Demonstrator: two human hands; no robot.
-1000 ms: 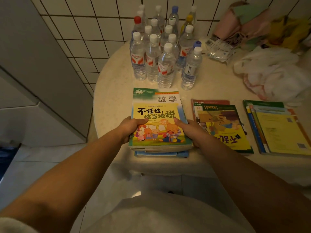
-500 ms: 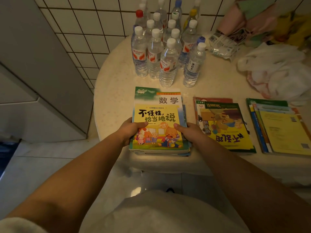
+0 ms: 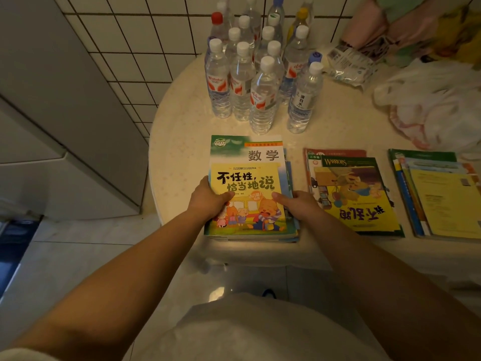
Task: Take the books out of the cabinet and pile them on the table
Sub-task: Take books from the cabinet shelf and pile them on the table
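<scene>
Head view: I see my left hand (image 3: pixel 209 201) and my right hand (image 3: pixel 299 204) clamped on the two long sides of the stack of books (image 3: pixel 250 188), thumbs lying over the yellow cartoon cover on top, the other fingers hidden under or behind the edges. The stack sits on the round table (image 3: pixel 179 152) at its near edge, just in front of me, and its near end reaches right up to that edge. A maths textbook (image 3: pixel 247 149) shows from under the yellow cover at the far end, and blue edges stick out along the right side. Just to the right, apart from my right hand, lies a second pile (image 3: pixel 356 196) with an upside-down yellow cover on top, and further right a third pile (image 3: pixel 442 194) topped by a pale yellow sheet. Behind the stack stands a cluster of water bottles (image 3: pixel 260 74), close to the tiled wall (image 3: pixel 130 48). Plastic bags (image 3: pixel 429 100) lie at the far right. A grey cabinet (image 3: pixel 52 113) is on my left.
</scene>
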